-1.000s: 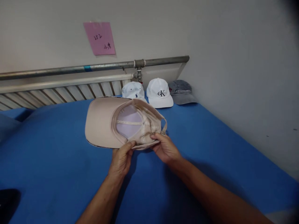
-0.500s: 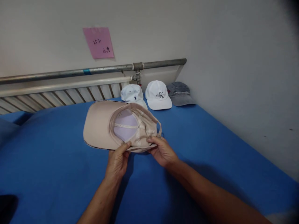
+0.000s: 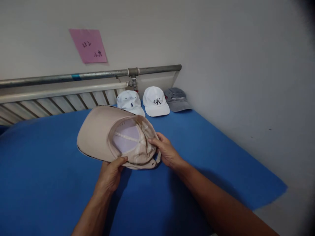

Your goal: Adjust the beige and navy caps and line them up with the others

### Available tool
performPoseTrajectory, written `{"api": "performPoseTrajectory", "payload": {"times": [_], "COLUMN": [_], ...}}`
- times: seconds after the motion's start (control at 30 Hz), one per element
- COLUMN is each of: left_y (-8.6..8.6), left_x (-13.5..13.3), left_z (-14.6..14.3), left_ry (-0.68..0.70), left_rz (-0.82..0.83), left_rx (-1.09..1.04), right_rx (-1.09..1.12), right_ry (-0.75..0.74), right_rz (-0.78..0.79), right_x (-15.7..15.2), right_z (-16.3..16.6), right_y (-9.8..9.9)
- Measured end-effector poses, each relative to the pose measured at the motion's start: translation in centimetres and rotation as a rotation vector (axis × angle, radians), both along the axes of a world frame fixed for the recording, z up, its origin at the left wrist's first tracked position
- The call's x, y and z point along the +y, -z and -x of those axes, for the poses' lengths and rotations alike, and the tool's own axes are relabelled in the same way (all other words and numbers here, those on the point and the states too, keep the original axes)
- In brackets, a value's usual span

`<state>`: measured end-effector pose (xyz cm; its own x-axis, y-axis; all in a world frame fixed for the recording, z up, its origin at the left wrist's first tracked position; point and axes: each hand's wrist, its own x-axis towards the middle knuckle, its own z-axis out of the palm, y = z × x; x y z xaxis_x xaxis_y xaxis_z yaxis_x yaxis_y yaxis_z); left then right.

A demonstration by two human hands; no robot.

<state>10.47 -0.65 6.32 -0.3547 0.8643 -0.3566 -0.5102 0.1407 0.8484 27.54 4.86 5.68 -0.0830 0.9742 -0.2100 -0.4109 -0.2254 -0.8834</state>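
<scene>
I hold a beige baseball cap (image 3: 98, 136) upside down over the blue surface (image 3: 49, 183), its brim pointing left and its pale lining showing. My left hand (image 3: 110, 173) pinches the near edge of the crown from below. My right hand (image 3: 164, 150) grips the back of the crown by the strap, thumb on top. Both hands are closed on the cap.
Three caps stand in a row at the far edge: a light one with a small logo (image 3: 129, 101), a white one with black letters (image 3: 155, 101) and a grey one (image 3: 176, 98). Behind run a metal pipe (image 3: 98, 73) and slatted rail. A pink note (image 3: 88, 46) hangs on the wall.
The cap and both hands have shifted left in view. My right hand has slid further onto the back of the crown, folding it inward. The view has panned slightly right.
</scene>
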Motion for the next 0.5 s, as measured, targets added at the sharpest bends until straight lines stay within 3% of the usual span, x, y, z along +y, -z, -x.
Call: {"api": "performPoseTrajectory", "payload": {"times": [0.3,0.5], "left_y": [0.20,-0.06], "left_x": [0.00,0.19], "left_z": [0.13,0.46], "left_ry": [0.066,0.048], "left_rz": [0.001,-0.026], "left_rx": [0.024,-0.013], "right_rx": [-0.015,0.095], "right_ry": [0.050,0.051], "right_rz": [0.067,0.076], "right_x": [0.54,0.46], "right_z": [-0.19,-0.19], "right_y": [0.98,0.68]}}
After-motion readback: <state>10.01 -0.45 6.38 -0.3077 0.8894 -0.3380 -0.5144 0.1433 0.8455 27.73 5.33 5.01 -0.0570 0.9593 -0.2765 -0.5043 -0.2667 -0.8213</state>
